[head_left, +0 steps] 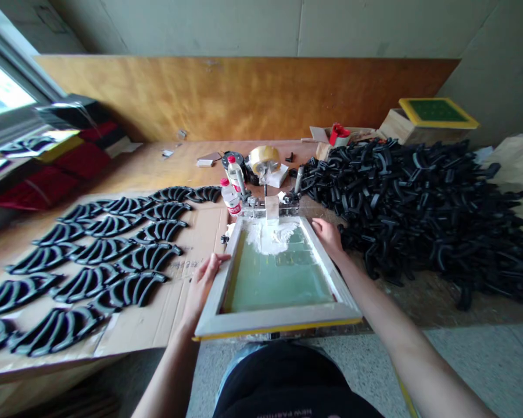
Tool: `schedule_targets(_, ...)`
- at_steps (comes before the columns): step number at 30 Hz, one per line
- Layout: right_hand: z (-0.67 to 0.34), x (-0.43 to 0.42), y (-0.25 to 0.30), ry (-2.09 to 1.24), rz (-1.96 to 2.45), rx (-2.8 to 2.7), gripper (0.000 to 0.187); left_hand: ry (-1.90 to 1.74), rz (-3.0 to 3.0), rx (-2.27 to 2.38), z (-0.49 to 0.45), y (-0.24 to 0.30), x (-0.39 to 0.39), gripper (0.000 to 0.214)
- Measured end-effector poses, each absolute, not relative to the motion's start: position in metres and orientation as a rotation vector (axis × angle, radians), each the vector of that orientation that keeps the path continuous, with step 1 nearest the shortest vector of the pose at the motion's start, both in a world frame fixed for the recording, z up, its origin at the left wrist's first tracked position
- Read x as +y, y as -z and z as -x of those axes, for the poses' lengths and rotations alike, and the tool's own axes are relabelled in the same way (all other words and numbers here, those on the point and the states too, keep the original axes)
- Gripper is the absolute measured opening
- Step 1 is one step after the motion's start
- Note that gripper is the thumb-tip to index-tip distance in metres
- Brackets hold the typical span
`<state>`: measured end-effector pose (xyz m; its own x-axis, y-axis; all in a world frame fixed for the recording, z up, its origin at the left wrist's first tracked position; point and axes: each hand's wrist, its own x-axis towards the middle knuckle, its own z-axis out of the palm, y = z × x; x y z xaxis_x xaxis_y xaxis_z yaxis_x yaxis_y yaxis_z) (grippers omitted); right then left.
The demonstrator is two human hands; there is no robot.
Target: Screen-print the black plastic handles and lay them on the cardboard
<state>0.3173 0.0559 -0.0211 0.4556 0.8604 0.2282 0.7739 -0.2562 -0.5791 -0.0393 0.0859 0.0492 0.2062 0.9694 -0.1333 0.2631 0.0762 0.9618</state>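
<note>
A screen printing frame point(283, 317) with a pale grey border and greenish mesh lies in front of me, tilted toward my body. White ink point(268, 238) is smeared over the far end of its mesh. My left hand point(207, 276) is closed at the left rail, its fingertips against the frame and partly hidden. Beside the far right corner, my right hand point(328, 237) is curled; what its fingers hold, if anything, is hidden. A metal clamp point(271, 210) stands at the far end of the frame. Whatever lies beneath the frame is out of sight.
Rows of curved black plastic parts point(108, 252) lie on cardboard point(169, 319) at left. A large heap of black parts point(418, 203) fills the right side. Behind the frame stand bottles with red caps point(230, 200) and a tape roll point(264, 158). Another yellow-edged screen point(440, 112) rests on a box.
</note>
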Motion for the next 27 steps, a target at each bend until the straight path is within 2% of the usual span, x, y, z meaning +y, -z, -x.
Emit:
schedule_targets(2,-0.316,0.069,0.005,-0.040,1.934,-1.404,0.041,-0.739,-1.332,1.292,0.043,-0.026,0.075,0.064)
schedule_targets(5,-0.285,0.101,-0.013,0.091,1.714,-1.691,0.060,-0.725,-1.221,1.296,0.039,0.011,0.068,0.085)
schedule_targets(7,-0.261,0.121,-0.017,0.061,1.722,-1.877,0.050,-0.727,-1.226,1.305,0.036,0.032,0.070,0.088)
schedule_targets(10,-0.239,0.133,-0.010,-0.033,1.875,-2.040,0.020,-0.721,-1.267,1.299,0.037,0.053,0.076,0.083)
schedule_targets(12,-0.234,0.123,-0.001,-0.053,1.909,-2.122,0.012,-0.710,-1.282,1.291,0.040,0.060,0.079,0.080)
schedule_targets(19,-0.251,0.069,-0.005,-0.229,1.317,-2.556,0.020,-0.686,-1.273,1.278,0.044,0.066,0.078,0.072)
schedule_targets(23,-0.249,0.076,-0.006,-0.189,1.391,-2.470,0.016,-0.695,-1.266,1.278,0.043,0.061,0.078,0.072)
schedule_targets(27,-0.239,0.067,0.014,-0.039,1.388,-2.387,0.021,-0.697,-1.231,1.272,0.042,0.056,0.077,0.074)
